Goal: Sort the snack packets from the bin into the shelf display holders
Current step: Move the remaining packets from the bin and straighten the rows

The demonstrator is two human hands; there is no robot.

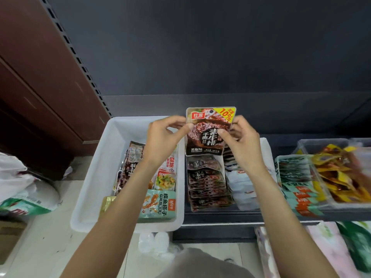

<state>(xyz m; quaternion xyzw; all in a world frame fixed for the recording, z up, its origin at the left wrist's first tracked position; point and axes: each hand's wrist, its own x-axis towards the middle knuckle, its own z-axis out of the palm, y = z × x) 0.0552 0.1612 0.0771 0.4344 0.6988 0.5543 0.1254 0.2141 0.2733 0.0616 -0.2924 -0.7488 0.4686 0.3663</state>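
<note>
Holding a dark brown snack packet (208, 133) upright above the shelf, pinched at its left edge by the left hand (162, 137) and at its right edge by the right hand (244, 139), fingers curled on both. Hovering over a display holder (208, 181) stacked with matching brown packets. Just left, white bin (96, 173) with mixed packets inside; further right, holders of white, teal and yellow packets.

Dark back panel (220, 47), pale floor (50, 237)
</note>
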